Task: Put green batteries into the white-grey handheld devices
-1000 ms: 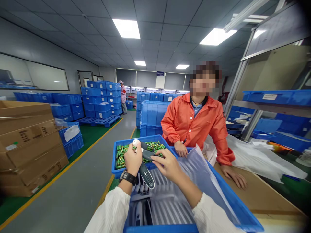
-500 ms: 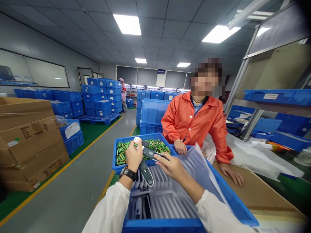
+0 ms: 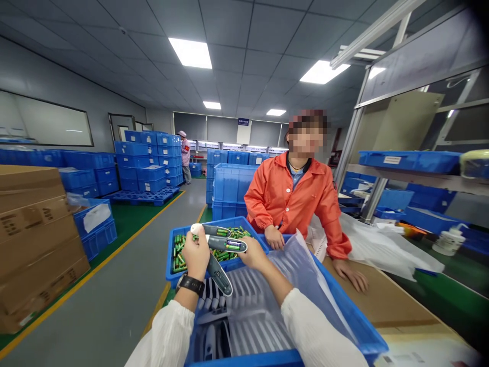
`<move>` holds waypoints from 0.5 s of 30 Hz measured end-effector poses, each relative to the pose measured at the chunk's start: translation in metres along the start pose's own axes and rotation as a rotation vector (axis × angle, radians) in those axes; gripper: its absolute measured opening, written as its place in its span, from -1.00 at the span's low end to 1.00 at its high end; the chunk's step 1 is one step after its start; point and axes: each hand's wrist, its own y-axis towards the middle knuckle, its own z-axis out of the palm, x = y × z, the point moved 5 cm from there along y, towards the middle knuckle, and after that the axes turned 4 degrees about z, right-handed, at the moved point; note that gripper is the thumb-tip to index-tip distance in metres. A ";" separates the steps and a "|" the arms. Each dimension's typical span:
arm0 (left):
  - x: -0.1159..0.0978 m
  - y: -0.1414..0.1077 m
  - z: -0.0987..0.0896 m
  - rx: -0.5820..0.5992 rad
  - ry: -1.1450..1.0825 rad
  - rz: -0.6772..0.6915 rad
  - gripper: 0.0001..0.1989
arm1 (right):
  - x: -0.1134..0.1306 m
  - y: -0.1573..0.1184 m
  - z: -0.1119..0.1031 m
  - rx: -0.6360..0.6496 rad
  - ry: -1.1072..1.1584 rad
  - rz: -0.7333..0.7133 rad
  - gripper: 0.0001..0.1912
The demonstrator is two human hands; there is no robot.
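Note:
In my left hand (image 3: 196, 257), closed round their white ends, are three grey-and-white handheld devices (image 3: 218, 273), fanned out with their open battery slots facing up. Two green-and-purple batteries lie in the slot of the middle device (image 3: 233, 245). The slot of the lowest one looks bare. At the tip of the middle device is my right hand (image 3: 254, 253); its fingertips are hidden, and whether they grip anything does not show. Behind both hands stands a blue tray of loose green batteries (image 3: 179, 260). Below them, a blue crate (image 3: 244, 358) holds more grey devices (image 3: 210, 341) under translucent foam sheeting (image 3: 263, 306).
Across the crate a person in an orange jacket (image 3: 294, 199) rests one hand on the crate edge and the other on a cardboard-topped surface (image 3: 385, 300). Cardboard boxes (image 3: 38, 244) stand at left, stacked blue bins (image 3: 148, 158) behind. A shelf frame (image 3: 353, 132) rises at right.
My right hand has drawn off the middle device's battery slot to its tip, uncovering the batteries there. The view has swung slightly right; my left hand keeps its hold.

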 end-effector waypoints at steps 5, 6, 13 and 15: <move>-0.003 -0.002 0.001 0.018 -0.011 0.018 -0.62 | 0.008 0.024 0.026 0.274 -0.016 0.057 -0.93; -0.003 -0.002 0.001 0.016 -0.004 0.023 -0.63 | 0.008 0.027 0.027 0.284 -0.020 0.064 -0.93; 0.001 0.000 0.003 0.013 0.046 0.029 -0.63 | -0.002 0.032 0.034 0.256 -0.062 0.151 -0.92; 0.001 0.001 0.003 0.003 0.073 0.035 -0.63 | -0.003 0.032 0.035 0.243 -0.069 0.169 -0.88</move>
